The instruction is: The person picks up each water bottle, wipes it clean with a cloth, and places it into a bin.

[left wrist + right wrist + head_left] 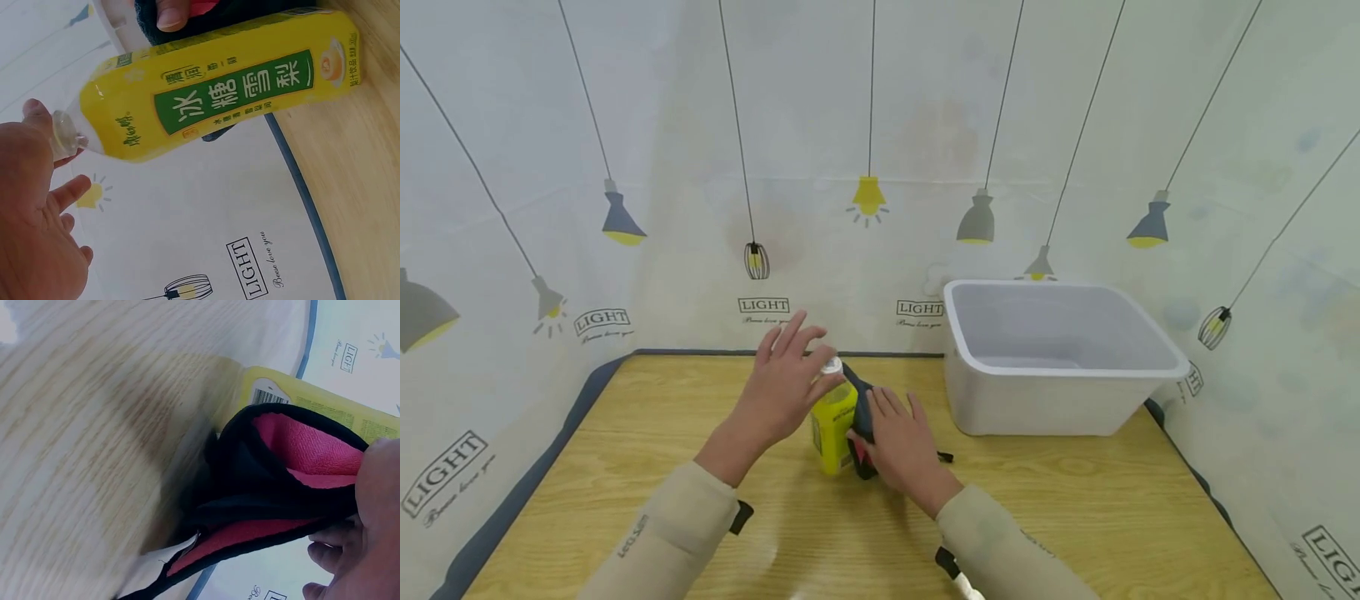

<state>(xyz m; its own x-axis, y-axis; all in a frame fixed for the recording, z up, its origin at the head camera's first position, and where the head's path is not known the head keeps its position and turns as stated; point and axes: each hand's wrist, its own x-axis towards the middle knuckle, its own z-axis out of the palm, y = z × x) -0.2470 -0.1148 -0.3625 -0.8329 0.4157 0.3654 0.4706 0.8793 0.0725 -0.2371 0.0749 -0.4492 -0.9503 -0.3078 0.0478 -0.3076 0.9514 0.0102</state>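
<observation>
A yellow drink bottle [833, 433] with a green label panel stands upright on the table near its middle. My left hand [781, 385] pinches its white cap [64, 134] between thumb and finger, the other fingers spread. Right against the bottle is a dark blue cloth piece [250, 462] with black edging and a pink fleecy lining [312, 447]. My right hand [904, 439] grips this cloth, thumb on the side toward me and fingers over the outer face. Its folds gape in the right wrist view, beside the bottle's barcode side; what kind of cloth article it is I cannot tell.
A white plastic tub [1067, 400] stands at the back right of the wooden table [700, 433]. A short black strap end [945, 457] pokes out to the right of my right hand. Behind the table hangs a pale backdrop [820, 108] printed with lamps.
</observation>
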